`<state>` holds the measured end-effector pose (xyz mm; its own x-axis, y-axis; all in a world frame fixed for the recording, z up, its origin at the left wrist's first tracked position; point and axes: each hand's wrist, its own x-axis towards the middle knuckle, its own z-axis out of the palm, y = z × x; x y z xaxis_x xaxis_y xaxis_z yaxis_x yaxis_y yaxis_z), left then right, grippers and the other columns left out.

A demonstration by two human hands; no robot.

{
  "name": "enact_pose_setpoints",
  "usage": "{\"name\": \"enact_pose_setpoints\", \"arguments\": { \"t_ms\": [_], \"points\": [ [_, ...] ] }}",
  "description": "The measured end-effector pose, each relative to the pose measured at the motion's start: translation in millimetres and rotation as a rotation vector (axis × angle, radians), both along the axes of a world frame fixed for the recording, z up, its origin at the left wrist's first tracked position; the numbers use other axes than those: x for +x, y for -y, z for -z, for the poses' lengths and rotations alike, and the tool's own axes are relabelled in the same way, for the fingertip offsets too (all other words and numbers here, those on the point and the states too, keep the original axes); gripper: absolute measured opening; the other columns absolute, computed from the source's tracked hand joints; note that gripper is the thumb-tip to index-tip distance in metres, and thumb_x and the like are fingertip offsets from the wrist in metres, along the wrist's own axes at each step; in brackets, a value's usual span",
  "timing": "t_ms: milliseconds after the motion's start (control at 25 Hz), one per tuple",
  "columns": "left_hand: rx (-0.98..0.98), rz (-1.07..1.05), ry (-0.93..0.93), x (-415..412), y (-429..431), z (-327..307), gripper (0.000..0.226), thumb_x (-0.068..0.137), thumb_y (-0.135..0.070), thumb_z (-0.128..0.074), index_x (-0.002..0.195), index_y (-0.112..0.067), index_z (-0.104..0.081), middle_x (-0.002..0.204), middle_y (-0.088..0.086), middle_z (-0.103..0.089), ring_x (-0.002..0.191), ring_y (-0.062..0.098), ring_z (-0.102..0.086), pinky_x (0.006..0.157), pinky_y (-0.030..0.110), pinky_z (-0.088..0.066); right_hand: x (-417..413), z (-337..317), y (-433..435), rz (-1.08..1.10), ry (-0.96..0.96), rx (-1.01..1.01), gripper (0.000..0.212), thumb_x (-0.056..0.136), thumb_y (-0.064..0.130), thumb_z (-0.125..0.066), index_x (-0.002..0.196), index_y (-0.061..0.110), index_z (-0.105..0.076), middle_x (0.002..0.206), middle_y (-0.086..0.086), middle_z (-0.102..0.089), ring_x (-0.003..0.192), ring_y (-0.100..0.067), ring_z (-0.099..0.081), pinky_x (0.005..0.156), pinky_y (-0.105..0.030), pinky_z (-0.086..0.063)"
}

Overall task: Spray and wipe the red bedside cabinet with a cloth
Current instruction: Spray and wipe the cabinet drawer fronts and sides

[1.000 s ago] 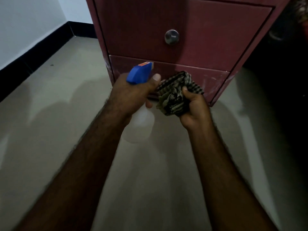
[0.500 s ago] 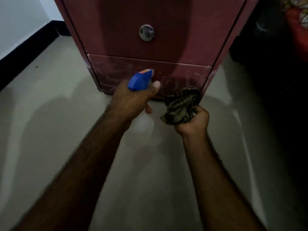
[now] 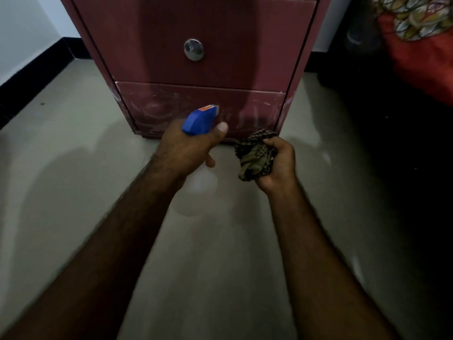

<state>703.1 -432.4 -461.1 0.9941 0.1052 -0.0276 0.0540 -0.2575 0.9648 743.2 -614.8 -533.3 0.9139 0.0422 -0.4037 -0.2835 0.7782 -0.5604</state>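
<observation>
One red bedside cabinet [image 3: 245, 45] stands on the floor [image 3: 73, 180], showing two front panels: the upper carries a single round metal knob [image 3: 194, 49], and the lower panel [image 3: 171, 101] is marked with pale smears and streaks. One spray bottle [image 3: 199, 119], blue-headed with a cloudy body, is clasped in the left grip [image 3: 188, 148], thumb up beside the head and nozzle pointing at the lower panel from close by. One checked cloth [image 3: 255, 155] is bunched tight in the right grip [image 3: 279, 163], held just off the cabinet's bottom right corner, above the floor. The floor is smooth, pale and glossy. A white wall [image 3: 24, 28] with black skirting [image 3: 31, 77] runs along the left; red fabric [image 3: 421, 60] under a patterned cover [image 3: 416, 15] lies at the right.
</observation>
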Motion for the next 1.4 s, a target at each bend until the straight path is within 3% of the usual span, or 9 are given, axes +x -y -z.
{"name": "enact_pose_setpoints", "arguments": {
  "t_ms": [120, 240, 360, 560, 640, 760, 1000, 1160, 1400],
  "points": [
    [-0.007, 0.046, -0.037, -1.2, 6.3, 6.7, 0.037, 0.086, -0.046, -0.077, 0.117, -0.027, -0.068, 0.092, -0.002, -0.068, 0.055, 0.012, -0.066, 0.072, 0.037, -0.059, -2.5, 2.2, 16.0, 0.019, -0.017, 0.01, 0.036, 0.098, 0.014, -0.039, 0.121, -0.006, -0.058, 0.099, -0.021, -0.068, 0.075, -0.028, -0.066, 0.063, -0.029, -0.054],
    [0.011, 0.085, -0.056, 5.4, 13.5, 11.3, 0.041, 0.087, -0.046, -0.076, 0.12, -0.024, -0.066, 0.088, -0.004, -0.066, 0.056, 0.012, -0.066, 0.065, 0.03, -0.055, -4.8, 9.0, 29.1, 0.063, -0.056, -0.036, 0.042, 0.105, 0.022, -0.046, 0.137, -0.004, -0.057, 0.122, -0.022, -0.069, 0.107, -0.035, -0.069, 0.084, -0.046, -0.055],
    [0.016, 0.107, -0.066, 14.0, 19.2, 16.2, 0.036, 0.088, -0.045, -0.076, 0.117, -0.026, -0.066, 0.09, -0.004, -0.066, 0.057, 0.009, -0.065, 0.059, 0.019, -0.053, -13.0, 23.4, 34.6, 0.102, -0.101, -0.033, 0.044, 0.104, 0.028, -0.049, 0.139, 0.003, -0.057, 0.132, -0.021, -0.066, 0.121, -0.039, -0.063, 0.087, -0.055, -0.052],
    [0.049, 0.107, -0.108, 22.7, 25.1, 27.6, 0.027, 0.089, -0.044, -0.074, 0.106, -0.027, -0.063, 0.093, -0.002, -0.068, 0.058, 0.01, -0.066, 0.061, 0.022, -0.053, -27.1, 39.3, 43.5, 0.197, -0.079, 0.074, 0.052, 0.092, 0.041, -0.057, 0.131, 0.008, -0.065, 0.125, -0.019, -0.07, 0.113, -0.042, -0.068, 0.098, -0.062, -0.05],
    [0.054, 0.12, -0.113, 23.8, 25.8, 29.6, 0.029, 0.09, -0.044, -0.073, 0.11, -0.027, -0.062, 0.097, -0.003, -0.068, 0.059, 0.008, -0.065, 0.058, 0.018, -0.051, -22.4, 34.4, 43.1, 0.177, -0.061, 0.01, 0.049, 0.094, 0.044, -0.064, 0.126, 0.008, -0.067, 0.116, -0.017, -0.074, 0.104, -0.038, -0.073, 0.091, -0.055, -0.056],
    [0.053, 0.14, -0.098, 24.3, 27.8, 28.5, 0.038, 0.09, -0.044, -0.073, 0.121, -0.023, -0.064, 0.098, -0.005, -0.067, 0.059, 0.01, -0.065, 0.063, 0.022, -0.054, -8.5, 30.6, 38.4, 0.137, -0.129, -0.172, 0.034, 0.098, 0.027, -0.063, 0.124, 0.006, -0.066, 0.115, -0.016, -0.075, 0.103, -0.035, -0.073, 0.087, -0.053, -0.057],
    [0.096, 0.139, -0.122, 28.4, 31.0, 30.9, 0.04, 0.089, -0.048, -0.073, 0.12, -0.025, -0.063, 0.099, -0.006, -0.068, 0.056, 0.007, -0.066, 0.062, 0.022, -0.051, -2.1, 44.9, 40.5, 0.256, -0.128, -0.287, 0.04, 0.095, 0.006, -0.066, 0.134, 0.0, -0.059, 0.125, -0.02, -0.069, 0.113, -0.038, -0.068, 0.1, -0.062, -0.051],
    [0.137, 0.123, -0.183, 27.8, 30.1, 43.3, 0.032, 0.087, -0.047, -0.076, 0.11, -0.029, -0.062, 0.093, -0.001, -0.068, 0.049, 0.001, -0.064, 0.049, 0.018, -0.049, -5.1, 56.1, 48.8, 0.3, -0.189, -0.348, 0.038, 0.089, 0.003, -0.073, 0.126, -0.003, -0.065, 0.119, -0.021, -0.072, 0.104, -0.036, -0.072, 0.092, -0.056, -0.058],
    [0.191, 0.113, -0.252, 23.4, 23.1, 59.1, 0.039, 0.084, -0.054, -0.075, 0.111, -0.029, -0.06, 0.092, 0.0, -0.068, 0.048, 0.005, -0.064, 0.058, 0.025, -0.047, -7.5, 61.0, 49.1, 0.297, -0.233, -0.225, 0.035, 0.092, 0.006, -0.069, 0.127, 0.0, -0.064, 0.122, -0.019, -0.07, 0.108, -0.036, -0.07, 0.093, -0.054, -0.057]
  ]
}}
